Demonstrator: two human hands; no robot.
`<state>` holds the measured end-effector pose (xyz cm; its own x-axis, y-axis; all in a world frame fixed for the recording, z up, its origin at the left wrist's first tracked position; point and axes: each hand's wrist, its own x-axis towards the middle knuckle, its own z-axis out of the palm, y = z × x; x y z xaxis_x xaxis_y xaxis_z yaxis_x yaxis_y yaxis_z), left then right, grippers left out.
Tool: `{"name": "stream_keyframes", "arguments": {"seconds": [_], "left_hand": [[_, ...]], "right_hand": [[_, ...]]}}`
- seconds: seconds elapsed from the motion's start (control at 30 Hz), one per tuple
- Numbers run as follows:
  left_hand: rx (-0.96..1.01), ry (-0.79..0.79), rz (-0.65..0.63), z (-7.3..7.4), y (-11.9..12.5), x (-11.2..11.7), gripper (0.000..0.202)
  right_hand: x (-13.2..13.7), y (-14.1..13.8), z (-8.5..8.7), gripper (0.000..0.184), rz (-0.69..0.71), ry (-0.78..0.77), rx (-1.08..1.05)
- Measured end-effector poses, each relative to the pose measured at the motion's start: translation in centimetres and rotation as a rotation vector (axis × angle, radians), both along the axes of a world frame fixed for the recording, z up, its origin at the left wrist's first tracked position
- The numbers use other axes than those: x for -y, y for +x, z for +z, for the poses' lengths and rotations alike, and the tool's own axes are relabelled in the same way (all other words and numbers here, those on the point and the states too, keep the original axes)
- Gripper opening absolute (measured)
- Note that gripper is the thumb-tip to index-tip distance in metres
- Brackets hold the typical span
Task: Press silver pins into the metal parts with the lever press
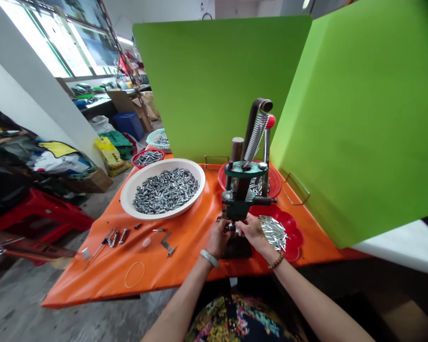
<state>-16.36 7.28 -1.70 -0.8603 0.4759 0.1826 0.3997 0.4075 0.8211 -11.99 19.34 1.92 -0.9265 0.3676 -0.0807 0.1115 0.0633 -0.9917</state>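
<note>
A green hand press (240, 194) with a coiled spring and a red-knobbed lever stands upright on the table. My left hand (219, 237) is at the left of the press's lower working point, its fingers closed around something small and dark. From the right, my right hand (251, 230) reaches to the same spot with thumb and fingers pinched together. What either hand holds is too small and hidden to name. Right beside my right hand lies a red scalloped dish (295, 237) with thin shiny metal pins (274, 232).
A white basin (128, 202) of small grey metal parts stands left on the orange-covered table (185, 270). A red basket (276, 183) sits behind the press. Bolts (123, 236), a screwdriver (103, 242), a bent metal plate (167, 243) and a rubber band (134, 275) lie at left. Green panels (221, 85) border the back.
</note>
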Motion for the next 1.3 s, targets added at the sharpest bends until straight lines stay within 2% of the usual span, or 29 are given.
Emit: {"name": "stream_keyframes", "arguments": {"seconds": [0.07,0.2,0.27,0.37,0.43,0.53,0.6,0.67,0.8,0.9,1.0,1.07,1.17,1.23,1.3], "left_hand": [[0.006,0.005,0.009,0.0,0.0,0.0,0.027],[0.002,0.004,-0.003,0.3,0.3,0.0,0.027],[-0.016,0.007,0.036,0.7,0.6,0.0,0.026],[-0.041,0.044,0.118,1.2,1.0,-0.3,0.017],[-0.04,0.073,0.119,1.5,1.1,-0.5,0.01],[-0.024,0.084,0.093,1.6,1.0,-0.6,0.005],[-0.027,0.087,0.088,1.5,0.9,-0.6,0.006],[-0.033,0.097,0.085,1.4,0.9,-0.5,0.009],[-0.043,0.12,0.082,1.2,0.9,-0.5,0.01],[-0.061,0.131,0.078,1.1,0.9,-0.5,0.009],[-0.071,0.14,0.081,1.0,0.9,-0.5,0.009],[-0.064,0.141,0.088,0.9,0.9,-0.5,0.007],[-0.052,0.137,0.087,0.6,0.9,-0.5,0.007],[-0.05,0.132,0.079,0.6,0.8,-0.5,0.008],[-0.048,0.122,0.074,0.6,0.8,-0.5,0.007]], "right_hand": [[0.1,0.3,0.2,0.007,-0.009,0.093,-0.015],[0.4,1.1,0.7,0.014,-0.001,0.472,-0.139],[0.5,1.3,0.7,0.016,0.009,0.559,-0.174],[0.6,1.3,0.7,0.015,0.006,0.573,-0.156],[0.5,1.3,0.8,0.013,0.004,0.532,-0.113],[-0.9,1.0,2.0,0.012,0.095,0.301,-0.012],[-3.1,0.3,3.9,0.015,0.169,0.083,0.029],[-6.1,-0.8,7.0,0.018,0.159,-0.066,0.008],[-10.8,-4.1,16.2,0.022,0.072,-0.121,-0.151],[-11.1,-6.8,23.0,0.035,0.126,-0.176,-0.329],[-9.2,-8.1,27.5,0.034,0.131,-0.174,-0.368],[-7.6,-7.2,29.2,0.037,0.095,-0.127,-0.344],[-5.3,-2.8,30.0,0.049,0.131,-0.064,-0.332],[-3.9,1.1,29.8,0.059,0.243,-0.05,-0.237],[-2.6,4.6,29.3,0.069,0.464,-0.035,0.004]]}}
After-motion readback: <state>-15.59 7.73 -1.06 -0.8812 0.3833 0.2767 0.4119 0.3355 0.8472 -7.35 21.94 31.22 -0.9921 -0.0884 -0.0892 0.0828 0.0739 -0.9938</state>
